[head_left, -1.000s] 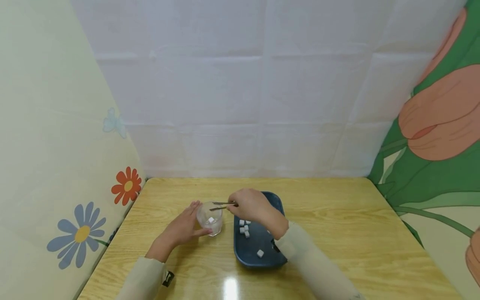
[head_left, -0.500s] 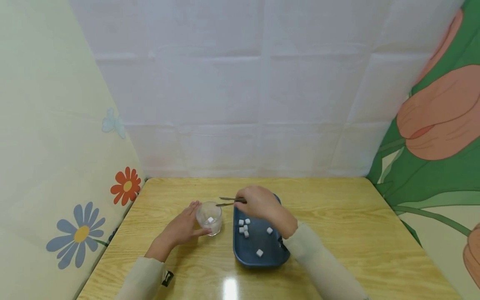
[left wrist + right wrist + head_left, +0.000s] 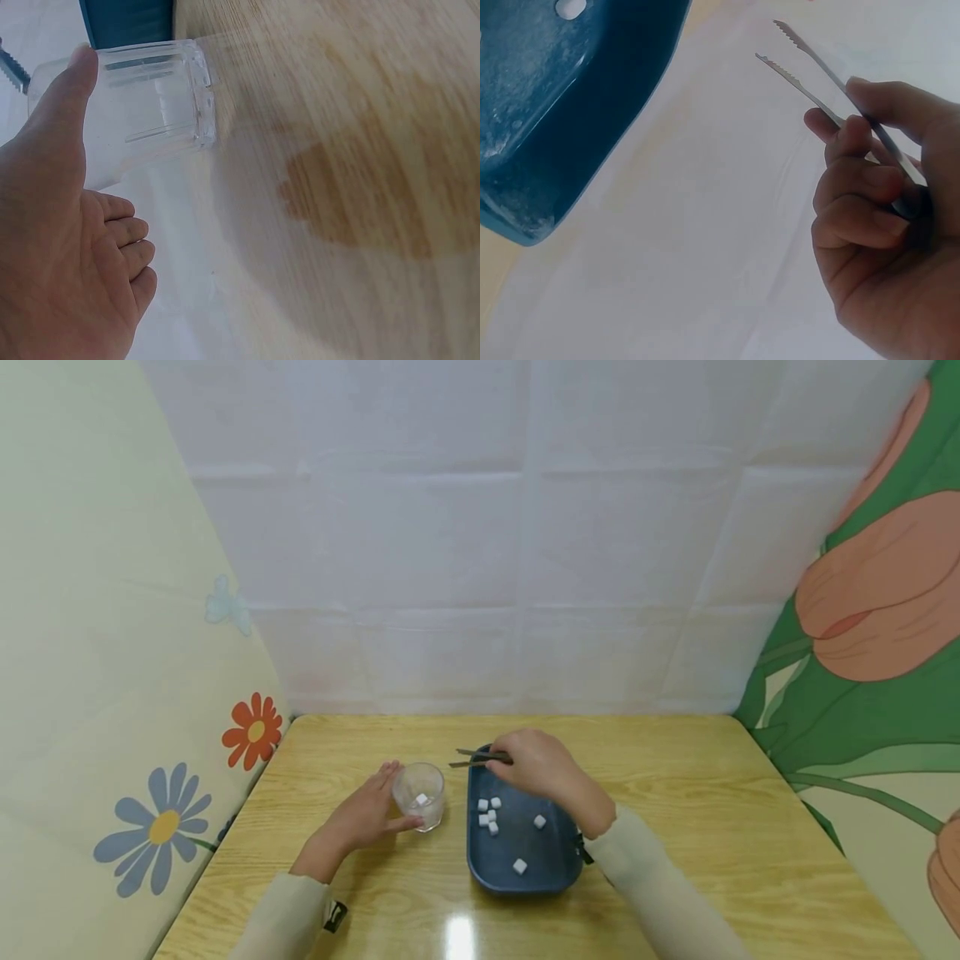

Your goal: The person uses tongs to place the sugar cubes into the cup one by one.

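My left hand [image 3: 360, 818] steadies a clear drinking glass [image 3: 432, 814], thumb along one side and fingers around the other. A white cube [image 3: 422, 799] shows through the glass. In the left wrist view the glass [image 3: 150, 109] stands on the table, its far side hidden by my thumb. My right hand [image 3: 534, 767] holds metal tongs [image 3: 885, 139] with toothed tips. The tips stand apart, with nothing between them, above the far left end of a dark blue tray [image 3: 551, 853]. Several white cubes lie in the tray, a few bunched at its left side and single ones [image 3: 521, 866] farther right.
The wooden table [image 3: 675, 793] bears the tray just right of the glass. A white sheet [image 3: 480, 568] hangs behind the table. Painted panels with flowers [image 3: 163, 827] flank it at left and right.
My right hand has drawn the tongs rightward from above the glass to over the tray, uncovering more cubes. The left hand and glass have stayed in place.
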`<state>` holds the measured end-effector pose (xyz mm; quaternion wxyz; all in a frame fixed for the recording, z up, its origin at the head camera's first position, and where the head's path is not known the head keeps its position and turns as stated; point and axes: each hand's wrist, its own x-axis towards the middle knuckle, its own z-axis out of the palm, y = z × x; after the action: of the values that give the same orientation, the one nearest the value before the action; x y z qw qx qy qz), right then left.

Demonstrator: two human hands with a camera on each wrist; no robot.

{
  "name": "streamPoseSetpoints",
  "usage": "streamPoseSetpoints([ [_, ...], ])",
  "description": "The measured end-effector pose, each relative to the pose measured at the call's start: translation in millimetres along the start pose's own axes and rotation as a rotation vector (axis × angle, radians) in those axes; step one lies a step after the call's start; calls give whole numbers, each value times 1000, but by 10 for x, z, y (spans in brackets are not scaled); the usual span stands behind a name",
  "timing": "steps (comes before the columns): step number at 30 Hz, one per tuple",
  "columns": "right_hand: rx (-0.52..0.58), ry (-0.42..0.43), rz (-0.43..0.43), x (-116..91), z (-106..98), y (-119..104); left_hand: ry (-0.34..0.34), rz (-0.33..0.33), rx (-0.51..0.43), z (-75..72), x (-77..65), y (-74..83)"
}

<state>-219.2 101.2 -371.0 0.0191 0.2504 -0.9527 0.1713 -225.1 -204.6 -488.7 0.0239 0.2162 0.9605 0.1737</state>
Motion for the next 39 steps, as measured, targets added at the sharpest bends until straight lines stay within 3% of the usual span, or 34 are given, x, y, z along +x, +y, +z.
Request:
streamPoseSetpoints([
  [14,-16,9,40,-146,-41,138,-5,1,3,-18,-3,4],
  [39,-21,-77,92,-221,144,310,3,7,-15,-55,-22,34],
])
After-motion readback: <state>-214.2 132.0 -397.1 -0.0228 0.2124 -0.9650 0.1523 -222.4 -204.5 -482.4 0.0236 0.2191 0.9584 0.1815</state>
